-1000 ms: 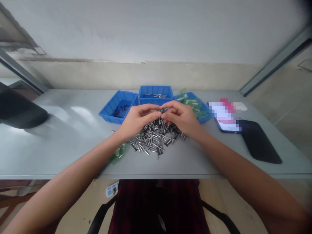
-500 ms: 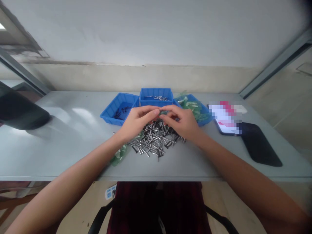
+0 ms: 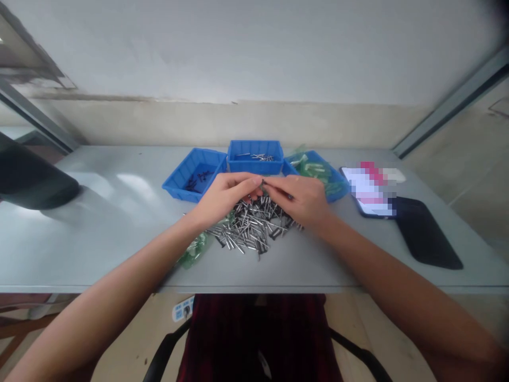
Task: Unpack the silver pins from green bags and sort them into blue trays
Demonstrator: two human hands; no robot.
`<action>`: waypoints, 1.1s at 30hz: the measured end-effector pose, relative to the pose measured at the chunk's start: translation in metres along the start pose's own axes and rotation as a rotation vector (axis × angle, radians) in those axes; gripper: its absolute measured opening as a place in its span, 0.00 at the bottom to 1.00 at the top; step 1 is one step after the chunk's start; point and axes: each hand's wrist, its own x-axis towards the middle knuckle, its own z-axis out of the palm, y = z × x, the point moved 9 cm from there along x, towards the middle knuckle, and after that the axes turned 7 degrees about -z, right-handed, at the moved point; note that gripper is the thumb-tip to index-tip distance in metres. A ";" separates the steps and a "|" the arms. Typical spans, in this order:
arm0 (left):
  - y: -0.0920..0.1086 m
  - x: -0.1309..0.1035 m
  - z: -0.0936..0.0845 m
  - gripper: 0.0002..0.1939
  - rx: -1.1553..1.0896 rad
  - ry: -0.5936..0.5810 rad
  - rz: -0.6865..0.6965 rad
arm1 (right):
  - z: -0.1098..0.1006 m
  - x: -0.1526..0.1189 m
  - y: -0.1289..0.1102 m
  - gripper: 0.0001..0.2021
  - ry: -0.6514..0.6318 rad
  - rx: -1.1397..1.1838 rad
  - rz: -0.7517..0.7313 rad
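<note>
My left hand (image 3: 227, 197) and my right hand (image 3: 305, 195) meet fingertip to fingertip above a loose pile of silver nails and dark screws (image 3: 250, 228). Both are closed, thumbs against fingers, around a small dark piece whose kind I cannot make out. Behind my left hand, a blue bin (image 3: 178, 183) holds some dark screws. A second blue bin (image 3: 255, 167), straight behind the hands, has a few silver nails in it. Green plastic bags (image 3: 316, 171) fill the third blue bin (image 3: 340, 195), partly hidden by my right hand.
A crumpled green plastic bag (image 3: 194, 252) lies at the pile's left front, by my left forearm. To the right are a lit phone (image 3: 368, 193) and a black flat case (image 3: 429, 233). A dark cylinder (image 3: 35, 175) stands on the left, and a wall rises behind the table.
My right hand's fingers have drawn together and straightened toward the left thumb, closing in a pinch. The left hand has hardly moved. The whole view has shifted slightly.
</note>
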 end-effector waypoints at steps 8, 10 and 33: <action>-0.004 0.001 0.011 0.13 0.062 -0.084 0.021 | 0.008 -0.002 0.007 0.11 -0.089 0.069 0.078; -0.006 0.003 0.010 0.13 0.073 -0.072 0.026 | 0.011 -0.003 0.010 0.11 -0.119 0.087 0.103; -0.006 0.003 0.012 0.16 -0.037 -0.153 0.026 | 0.007 0.000 0.002 0.09 -0.129 0.130 0.002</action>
